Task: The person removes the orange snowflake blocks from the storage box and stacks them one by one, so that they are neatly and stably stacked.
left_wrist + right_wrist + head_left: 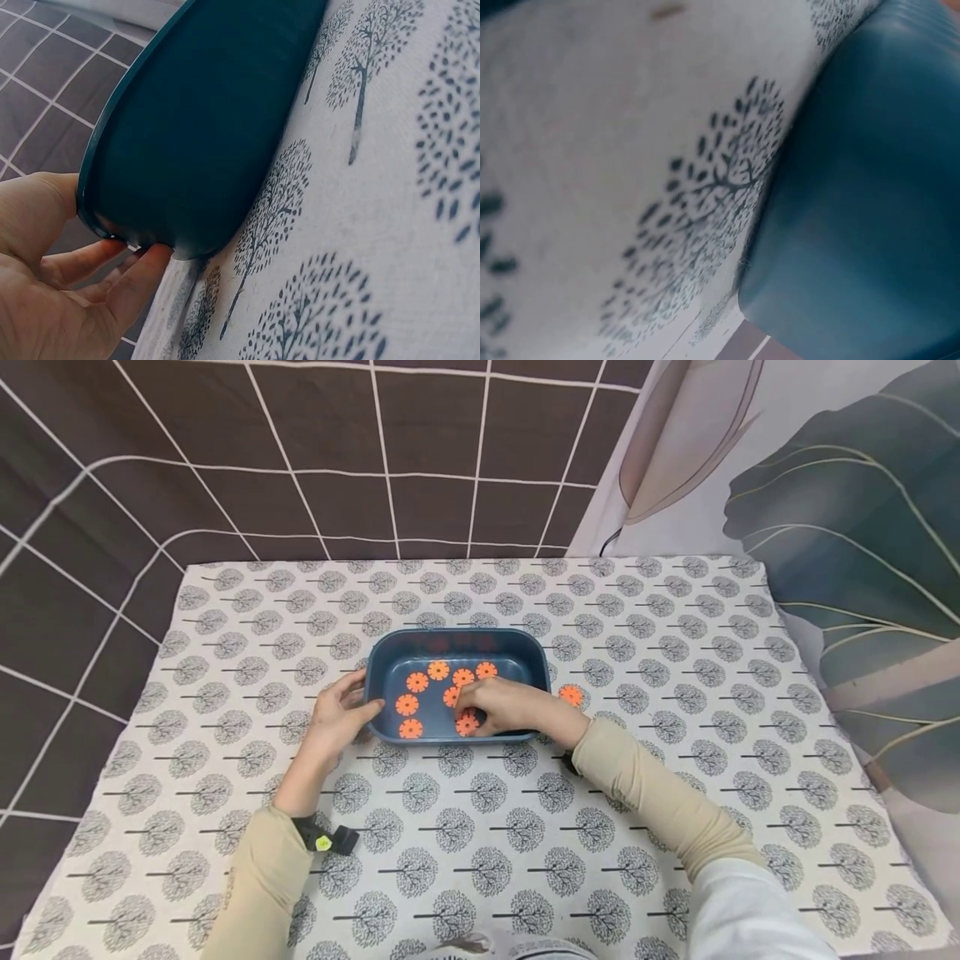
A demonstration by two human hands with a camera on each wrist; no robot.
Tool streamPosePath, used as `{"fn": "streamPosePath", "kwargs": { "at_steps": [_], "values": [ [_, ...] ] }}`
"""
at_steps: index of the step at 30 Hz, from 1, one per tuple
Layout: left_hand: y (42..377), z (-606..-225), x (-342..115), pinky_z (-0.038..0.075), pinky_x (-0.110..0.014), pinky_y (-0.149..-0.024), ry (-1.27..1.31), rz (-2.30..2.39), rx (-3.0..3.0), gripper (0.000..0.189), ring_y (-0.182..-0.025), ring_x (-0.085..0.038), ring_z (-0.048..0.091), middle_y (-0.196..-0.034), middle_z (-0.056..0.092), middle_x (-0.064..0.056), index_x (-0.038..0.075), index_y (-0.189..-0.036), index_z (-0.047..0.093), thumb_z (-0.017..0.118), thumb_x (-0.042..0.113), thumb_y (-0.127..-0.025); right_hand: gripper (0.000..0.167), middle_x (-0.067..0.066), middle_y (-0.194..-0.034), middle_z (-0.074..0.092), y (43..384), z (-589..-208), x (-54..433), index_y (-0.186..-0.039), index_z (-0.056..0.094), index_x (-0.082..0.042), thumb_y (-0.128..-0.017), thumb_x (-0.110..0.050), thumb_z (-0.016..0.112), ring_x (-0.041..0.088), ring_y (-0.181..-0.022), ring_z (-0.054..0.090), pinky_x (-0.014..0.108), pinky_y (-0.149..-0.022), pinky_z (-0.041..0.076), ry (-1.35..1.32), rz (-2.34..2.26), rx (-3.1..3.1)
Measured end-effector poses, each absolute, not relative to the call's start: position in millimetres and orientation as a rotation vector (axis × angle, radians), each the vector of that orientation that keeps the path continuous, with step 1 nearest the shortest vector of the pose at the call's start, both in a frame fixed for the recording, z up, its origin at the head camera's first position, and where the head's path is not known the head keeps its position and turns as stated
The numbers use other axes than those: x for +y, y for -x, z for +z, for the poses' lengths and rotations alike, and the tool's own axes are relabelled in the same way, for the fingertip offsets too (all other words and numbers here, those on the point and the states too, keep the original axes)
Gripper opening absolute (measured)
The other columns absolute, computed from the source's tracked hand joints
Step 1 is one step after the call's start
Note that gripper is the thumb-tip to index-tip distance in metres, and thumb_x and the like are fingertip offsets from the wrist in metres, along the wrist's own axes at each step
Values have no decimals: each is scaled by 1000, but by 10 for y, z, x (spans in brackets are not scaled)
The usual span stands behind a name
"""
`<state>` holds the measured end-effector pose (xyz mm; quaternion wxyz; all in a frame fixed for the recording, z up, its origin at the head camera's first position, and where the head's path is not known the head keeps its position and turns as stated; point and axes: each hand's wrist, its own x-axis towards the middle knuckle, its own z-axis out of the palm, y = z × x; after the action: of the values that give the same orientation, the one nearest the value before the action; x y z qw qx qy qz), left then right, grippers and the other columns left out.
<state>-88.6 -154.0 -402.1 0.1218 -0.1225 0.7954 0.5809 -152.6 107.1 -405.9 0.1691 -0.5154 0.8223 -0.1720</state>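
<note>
Blue tub (pixel 384 672) is sitting mid-frame on the tree-print cloth (pixel 637 910). Left hand (pixel 337 714) is gripping the tub's left end: thumb hooking over the rim, fingers bracing the outside wall; left wrist view is showing the same hold. Right hand (pixel 506 703) is reaching over the tub's right side, fingers bending down around an orange disc (pixel 467 725) by the near wall; can't tell if it's pinching it or only touching. Right wrist view is showing just tub wall and cloth, so no help.

Seven more notched discs (pixel 438 670) are lying inside the tub, running up the left part and across the middle. A spare disc (pixel 571 695) is lying on the cloth, just right of the tub.

Black strap device (pixel 345 840) is sitting on the left wrist, lower left. Dark grid backdrop (pixel 435 427) is filling upper left, leaf-print backdrop (pixel 847 527) upper right.
</note>
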Motion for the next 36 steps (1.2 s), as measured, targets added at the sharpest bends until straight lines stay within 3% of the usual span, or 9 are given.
{"fn": "streamPosePath", "kwargs": {
  "at_steps": [6,15,22,30,36],
  "values": [
    [871,-4020,-1545,42,-43,-102,354,1701,2331,65,-129,-30,42,-140,45,-15,12,-143,35,62,8,-85,33,2,-104,66,1521,-4058,1066,-106,69,-8,-77,-21,75,13,-97,61,21,-88,50,1483,-548,2317],
    [851,-4034,-1557,42,-44,-102,332,1720,2333,63,-128,-31,43,-138,46,-16,10,-143,37,62,6,-85,37,1,-114,64,1496,-4018,1074,-108,69,-13,-75,-27,76,17,-104,60,31,-91,51,1454,-521,2371],
    [845,-4042,-1559,44,-44,-100,337,1722,2320,63,-128,-30,43,-138,47,-16,11,-143,36,62,7,-85,33,-2,-107,65,1513,-3968,1112,-105,70,-13,-75,-26,75,13,-96,62,26,-84,53,1533,-569,2398],
    [881,-4040,-1551,43,-43,-102,322,1713,2317,63,-129,-30,41,-139,47,-15,13,-143,36,63,8,-86,33,-3,-105,64,1564,-3794,1271,-104,70,-13,-75,-27,77,13,-96,63,29,-88,52,1511,-621,2490],
    [905,-4041,-1548,43,-43,-102,328,1712,2326,63,-129,-30,42,-139,46,-14,13,-142,38,63,8,-85,29,-1,-102,64,1571,-3746,1409,-100,71,-11,-74,-24,76,14,-90,64,28,-80,54,1525,-684,2550]
  ]
}}
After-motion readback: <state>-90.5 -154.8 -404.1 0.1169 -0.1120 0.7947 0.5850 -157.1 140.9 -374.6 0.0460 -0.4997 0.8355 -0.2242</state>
